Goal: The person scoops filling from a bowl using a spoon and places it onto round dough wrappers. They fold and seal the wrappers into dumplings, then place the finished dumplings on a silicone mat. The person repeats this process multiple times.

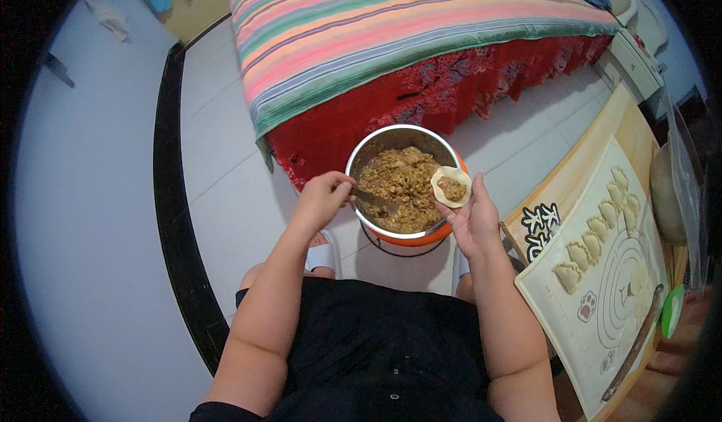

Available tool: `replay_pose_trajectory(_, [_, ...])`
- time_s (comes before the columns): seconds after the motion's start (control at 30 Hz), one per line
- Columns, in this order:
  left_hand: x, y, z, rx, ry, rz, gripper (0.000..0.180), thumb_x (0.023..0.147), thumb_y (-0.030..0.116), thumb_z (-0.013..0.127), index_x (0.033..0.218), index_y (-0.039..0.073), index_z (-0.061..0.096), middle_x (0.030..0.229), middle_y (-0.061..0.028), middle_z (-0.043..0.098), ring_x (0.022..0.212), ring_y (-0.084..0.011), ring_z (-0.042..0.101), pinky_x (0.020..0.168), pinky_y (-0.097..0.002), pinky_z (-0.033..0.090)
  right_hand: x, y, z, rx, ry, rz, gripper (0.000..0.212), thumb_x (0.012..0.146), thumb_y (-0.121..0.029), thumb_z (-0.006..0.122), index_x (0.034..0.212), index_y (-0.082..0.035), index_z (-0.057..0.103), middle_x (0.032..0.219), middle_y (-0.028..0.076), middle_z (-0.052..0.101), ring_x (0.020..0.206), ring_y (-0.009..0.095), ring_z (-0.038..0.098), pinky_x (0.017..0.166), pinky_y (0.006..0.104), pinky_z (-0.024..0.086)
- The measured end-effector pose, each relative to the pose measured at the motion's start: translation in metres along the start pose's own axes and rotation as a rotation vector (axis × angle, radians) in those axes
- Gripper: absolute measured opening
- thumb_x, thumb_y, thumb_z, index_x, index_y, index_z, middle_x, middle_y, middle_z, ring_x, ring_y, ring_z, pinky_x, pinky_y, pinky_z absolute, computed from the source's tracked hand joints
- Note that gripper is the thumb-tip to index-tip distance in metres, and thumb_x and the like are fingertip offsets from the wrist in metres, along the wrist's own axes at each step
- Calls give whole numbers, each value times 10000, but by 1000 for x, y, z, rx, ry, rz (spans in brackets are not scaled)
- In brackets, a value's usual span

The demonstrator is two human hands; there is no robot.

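Note:
A round metal pot (401, 132) stands in front of me, holding minced filling (406, 170) with green bits. My left hand (323, 200) grips a thin metal utensil (374, 199) over the pot's left rim. The utensil's far end touches the filling; whether it is a spoon or a knife I cannot tell. At the pot's right rim, my right hand (475, 215) cradles a round dumpling wrapper (461, 179) on its fingers, thumb raised beside it. A lump of filling sits in the middle of this flat, unfolded wrapper.
On my right, a board with a white pastry mat (556, 302) carries several folded dumplings (593, 243), wrappers (639, 279) and a dark rolling pin (633, 343). A green dish (672, 311) lies beside it. Ahead is a striped bed (361, 31) with part of a person on it.

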State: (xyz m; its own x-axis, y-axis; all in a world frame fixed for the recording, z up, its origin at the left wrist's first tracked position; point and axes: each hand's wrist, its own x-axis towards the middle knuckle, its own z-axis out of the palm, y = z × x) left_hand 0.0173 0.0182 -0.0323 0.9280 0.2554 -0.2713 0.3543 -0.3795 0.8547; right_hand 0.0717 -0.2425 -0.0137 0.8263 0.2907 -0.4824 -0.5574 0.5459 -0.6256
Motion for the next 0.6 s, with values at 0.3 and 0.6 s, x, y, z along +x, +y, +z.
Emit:
replay_pose_trajectory(0.3, [-19, 34, 20, 409, 312, 610, 325, 930, 217, 514, 1194, 28, 521, 1210, -137, 548, 1076, -213, 555, 907, -359, 455, -19, 4, 22, -111, -188, 95, 510, 1002, -403, 260, 1321, -15, 345, 1253, 170, 496, 1084, 266, 565, 870, 376, 527])
replay_pose_trajectory(0.6, [-33, 53, 59, -1053, -521, -262, 425, 995, 352, 360, 1292, 53, 411, 1209, -102, 522, 1089, -194, 550, 857, -325, 525, -16, 20, 23, -424, -349, 114, 477, 997, -363, 342, 1308, -8, 414, 1251, 136, 508, 1063, 215, 574, 818, 351, 543])
